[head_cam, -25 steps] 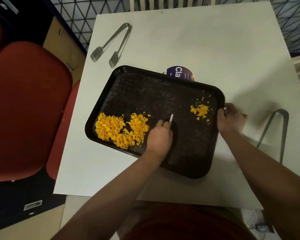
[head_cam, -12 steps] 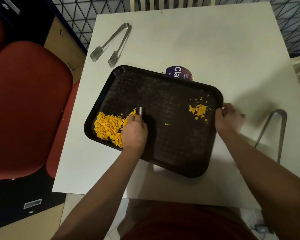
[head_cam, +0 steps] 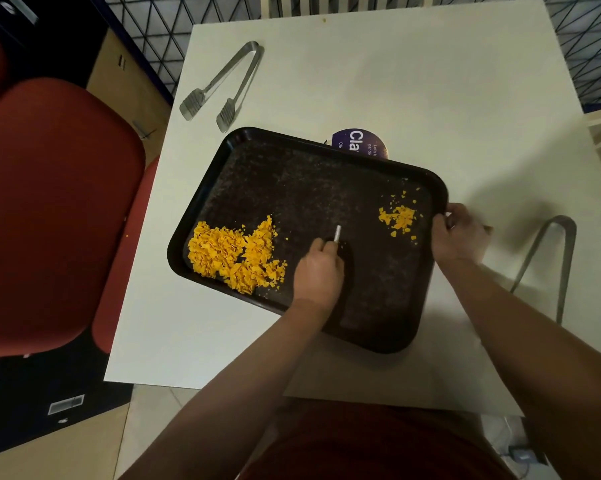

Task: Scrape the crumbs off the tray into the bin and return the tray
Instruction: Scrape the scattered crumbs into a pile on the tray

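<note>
From the head camera, a dark tray [head_cam: 312,188] lies at an angle on the white surface [head_cam: 413,81]. The left hand [head_cam: 318,271] is curled round a scraper [head_cam: 337,233], of which only a pale tip shows above the fingers, held over the middle of the tray. The right hand [head_cam: 460,233] grips the tray's right rim and steadies it.

Most of the orange crumbs [head_cam: 233,254] sit heaped in the tray's near left corner. A smaller patch of crumbs [head_cam: 397,218] lies apart near the right rim, just beside the right hand. I judge the gathering partly done: the small patch has yet to join the heap, nothing has been tipped out, and no bin shows in view. Tipping the crumbs and setting the tray back are both left.

A pair of metal tongs [head_cam: 222,88] lies beyond the tray's far left corner, a second pair of tongs [head_cam: 548,261] to its right, and a dark round sticker [head_cam: 357,142] peeks out from behind the far rim.
</note>
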